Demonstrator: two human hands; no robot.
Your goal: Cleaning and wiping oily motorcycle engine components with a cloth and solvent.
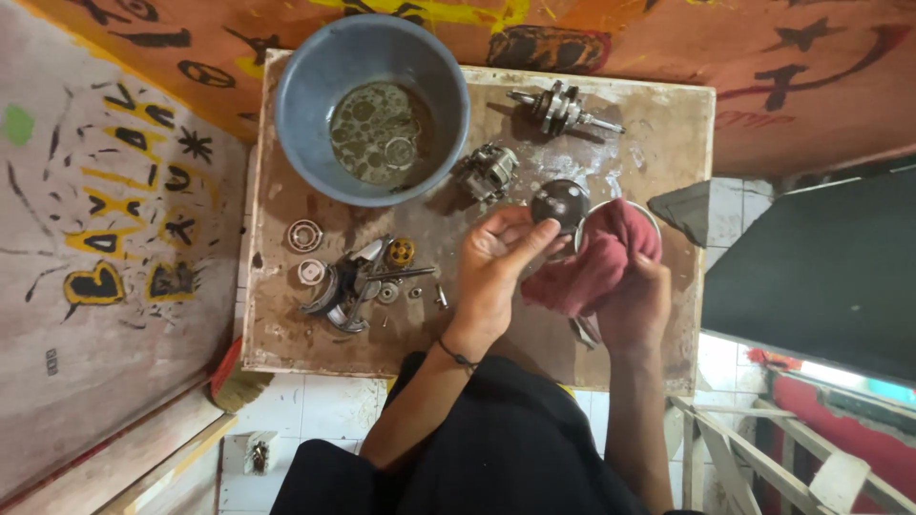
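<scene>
Centrally, the left hand (pixel 496 262) is pinching a round dark metal part (pixel 560 203) while the right hand (pixel 637 307) is gripping a red rag (pixel 599 259) above the worktop (pixel 286 315).

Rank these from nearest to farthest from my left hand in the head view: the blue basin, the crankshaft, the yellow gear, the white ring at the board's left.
From the left hand:
1. Yellow gear, just left of the hand, in the pile of small parts.
2. Blue basin, above and left, holding murky liquid.
3. Crankshaft at the board's top right and white ring at the far left: too close to call.
</scene>
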